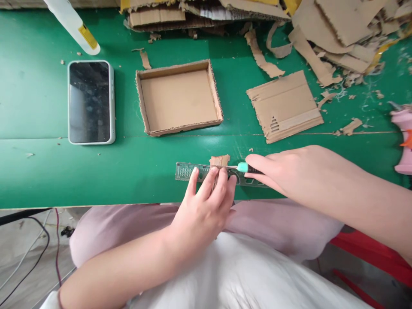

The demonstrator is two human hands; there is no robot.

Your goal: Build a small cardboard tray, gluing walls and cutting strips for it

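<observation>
My left hand presses its fingertips down on a clear stencil ruler near the table's front edge. Its thumb is mostly hidden. Under the ruler lies a small torn piece of cardboard, showing beyond the far edge. My right hand is closed round a craft knife with a teal front end and a dark handle. The knife's thin tip points left along the ruler, close to my left fingers. Behind my hands sit a shallow open cardboard tray and a flat cardboard piece with small cut slots.
A phone lies at the left, below a white stick-like object with a yellow label. Cardboard sheets and torn scraps are heaped along the back and right. A pink object stands at the right edge.
</observation>
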